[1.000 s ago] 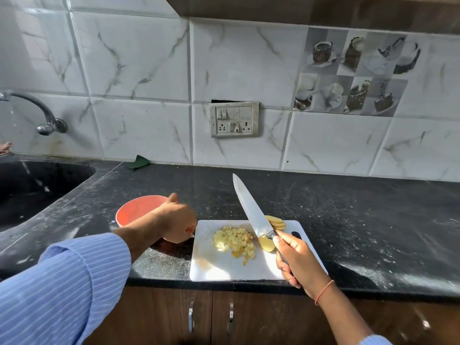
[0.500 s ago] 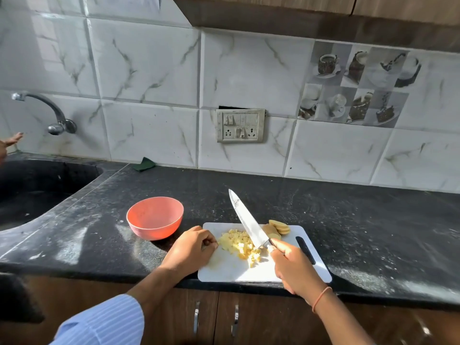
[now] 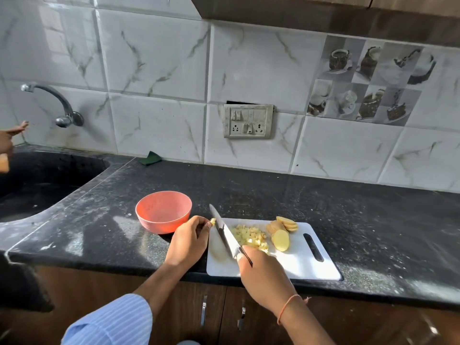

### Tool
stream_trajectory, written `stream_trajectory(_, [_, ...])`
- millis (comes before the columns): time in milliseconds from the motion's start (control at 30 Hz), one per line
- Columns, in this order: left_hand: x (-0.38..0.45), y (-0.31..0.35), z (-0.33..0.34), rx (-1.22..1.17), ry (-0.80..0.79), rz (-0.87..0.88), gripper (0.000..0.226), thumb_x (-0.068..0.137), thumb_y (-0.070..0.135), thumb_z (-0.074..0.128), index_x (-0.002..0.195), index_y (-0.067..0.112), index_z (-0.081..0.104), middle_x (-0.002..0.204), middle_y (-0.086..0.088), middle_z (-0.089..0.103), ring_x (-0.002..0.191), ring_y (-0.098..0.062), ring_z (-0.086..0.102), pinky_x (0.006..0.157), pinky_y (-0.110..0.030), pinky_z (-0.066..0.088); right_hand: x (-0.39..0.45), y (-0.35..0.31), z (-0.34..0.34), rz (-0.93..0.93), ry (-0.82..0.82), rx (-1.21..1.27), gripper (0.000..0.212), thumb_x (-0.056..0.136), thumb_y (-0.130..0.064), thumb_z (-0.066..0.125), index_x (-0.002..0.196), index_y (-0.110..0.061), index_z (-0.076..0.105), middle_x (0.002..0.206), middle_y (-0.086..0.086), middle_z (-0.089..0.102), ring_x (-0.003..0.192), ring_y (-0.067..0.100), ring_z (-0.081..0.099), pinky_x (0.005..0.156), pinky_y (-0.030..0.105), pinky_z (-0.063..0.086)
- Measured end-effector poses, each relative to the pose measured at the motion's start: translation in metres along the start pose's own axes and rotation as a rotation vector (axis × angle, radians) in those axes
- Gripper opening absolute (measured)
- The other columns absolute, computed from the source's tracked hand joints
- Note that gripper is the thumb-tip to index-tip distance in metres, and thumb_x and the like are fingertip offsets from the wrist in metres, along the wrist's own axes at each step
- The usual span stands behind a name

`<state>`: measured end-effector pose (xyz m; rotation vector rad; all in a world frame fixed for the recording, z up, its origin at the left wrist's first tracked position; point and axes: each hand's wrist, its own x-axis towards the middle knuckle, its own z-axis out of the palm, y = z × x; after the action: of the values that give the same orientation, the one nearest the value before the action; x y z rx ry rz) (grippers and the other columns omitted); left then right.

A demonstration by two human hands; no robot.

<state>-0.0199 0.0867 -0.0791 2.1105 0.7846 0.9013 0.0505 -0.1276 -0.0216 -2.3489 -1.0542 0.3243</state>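
A person is standing at a black kitchen counter (image 3: 348, 207) and working over a white cutting board (image 3: 306, 266) lying at the counter's front edge. The right hand (image 3: 265, 276) is wrapping its fingers round the handle of a large knife (image 3: 225, 235). The blade is angling away to the left across the board, with its tip pointing toward an orange bowl (image 3: 163, 212). The left hand (image 3: 190, 241) is curling its fingers and pinching a small yellow potato piece (image 3: 213, 221) right beside the blade near its tip, at the board's left edge. It seems to be picking off a bit that was clinging to the steel. A pile of diced potato (image 3: 251, 236) is lying mid-board, just right of the blade. The bowl is sitting just beside the board's far-left corner, probably placed there to receive the dice with a short move. A potato half (image 3: 280, 240) and a fan of potato slices (image 3: 290, 223) are resting further right, likely set aside and waiting to be cut. At the far left, another person's hand (image 3: 7, 139) is showing above a dark sink (image 3: 49, 175), below a wall tap (image 3: 59, 105).
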Motion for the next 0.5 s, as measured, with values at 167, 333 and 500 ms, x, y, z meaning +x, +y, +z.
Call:
stream_trajectory(167, [0.002, -0.001, 0.006, 0.117, -0.121, 0.033, 0.01, 0.1, 0.042, 0.066, 0.094, 0.036, 0.071, 0.087, 0.019, 0.068, 0.079, -0.002, 0.062, 0.066, -0.022, 0.048, 0.003, 0.015, 0.003, 0.011, 0.082, -0.172, 0.036, 0.108, -0.04, 0.036, 0.134, -0.028, 0.058, 0.106, -0.003, 0.074, 0.098, 0.016, 0.07, 0.086, 0.036, 0.06])
stream_trajectory(333, [0.006, -0.001, 0.012, 0.223, -0.176, 0.082, 0.012, 0.093, 0.05, 0.071, 0.089, 0.04, 0.075, 0.091, 0.02, 0.065, 0.086, -0.002, 0.063, 0.075, -0.028, 0.056, -0.002, 0.011, 0.0, 0.031, 0.103, -0.108, 0.047, 0.11, -0.04, 0.036, 0.15, -0.023, 0.053, 0.137, 0.002, 0.069, 0.126, 0.02, 0.063, 0.109, 0.037, 0.051])
stream_trajectory(500, [0.006, 0.0, 0.012, 0.189, -0.166, 0.102, 0.014, 0.092, 0.049, 0.074, 0.088, 0.035, 0.077, 0.091, 0.017, 0.066, 0.086, 0.0, 0.063, 0.076, -0.022, 0.053, -0.011, -0.007, -0.008, 0.098, 0.09, -0.048, 0.048, 0.111, -0.045, 0.034, 0.154, -0.029, 0.048, 0.137, 0.001, 0.067, 0.122, 0.021, 0.062, 0.104, 0.038, 0.05])
